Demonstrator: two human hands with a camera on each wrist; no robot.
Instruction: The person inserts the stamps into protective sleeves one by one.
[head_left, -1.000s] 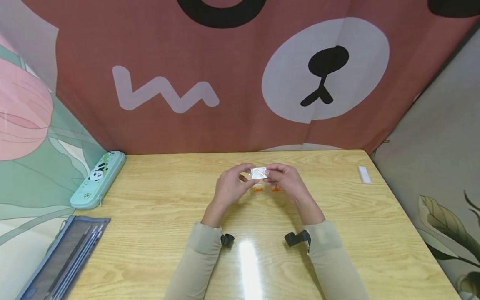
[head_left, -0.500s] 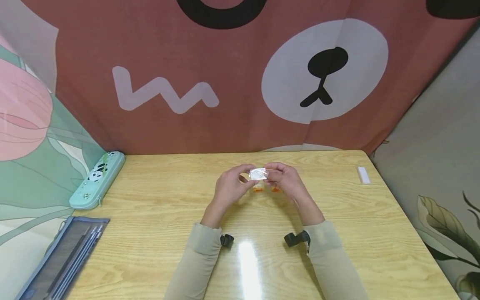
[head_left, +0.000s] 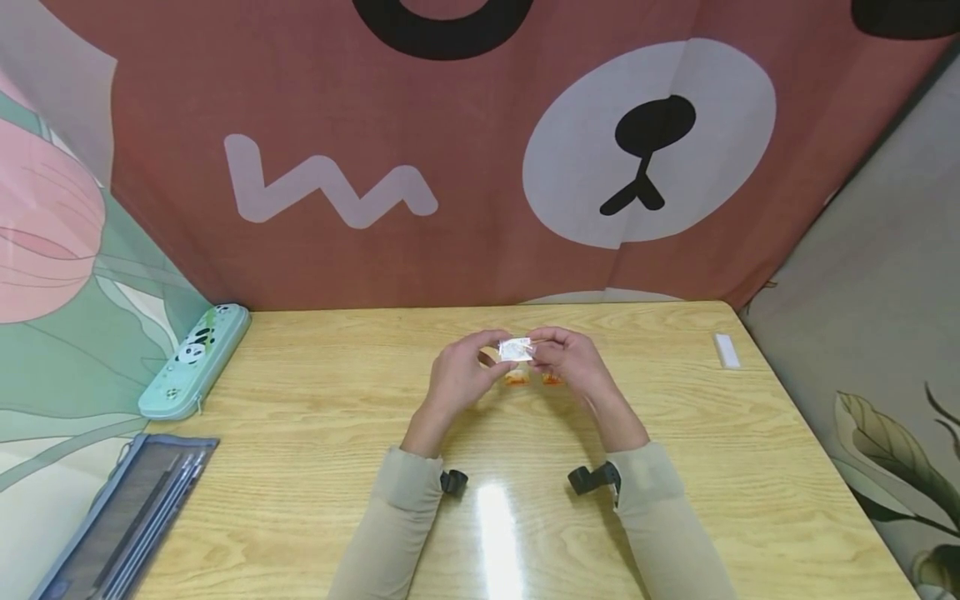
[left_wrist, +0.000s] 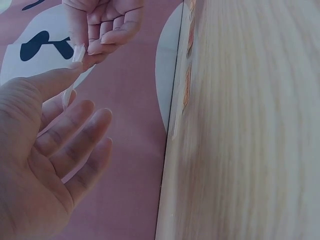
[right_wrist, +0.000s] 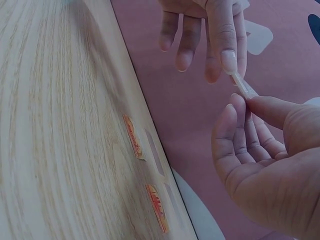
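Observation:
A small white packet (head_left: 516, 349), shiny like plastic film, is held up between both hands above the table. My left hand (head_left: 461, 367) pinches its left end between thumb and index finger, the other fingers spread loosely. At the packet's right end, my right hand (head_left: 573, 362) pinches with thumb and fingertips, its remaining fingers curled. In the left wrist view the packet (left_wrist: 68, 96) shows nearly edge-on. Below the hands, two small orange-and-white packets (head_left: 517, 377) (right_wrist: 157, 209) lie side by side on the table; in the head view the right one is partly covered by my right hand.
On the wooden table (head_left: 315, 500), a mint panda pencil case (head_left: 197, 360) stands at the far left. Nearer lies a blue-edged mesh pouch (head_left: 138, 508) with long thin items inside. A small white block (head_left: 727, 351) is at the back right. A brown bear-print cloth (head_left: 465, 167) hangs behind.
Both hands keep their pinch on the white packet, which has shifted and tilted very slightly. Nothing else on the table has moved.

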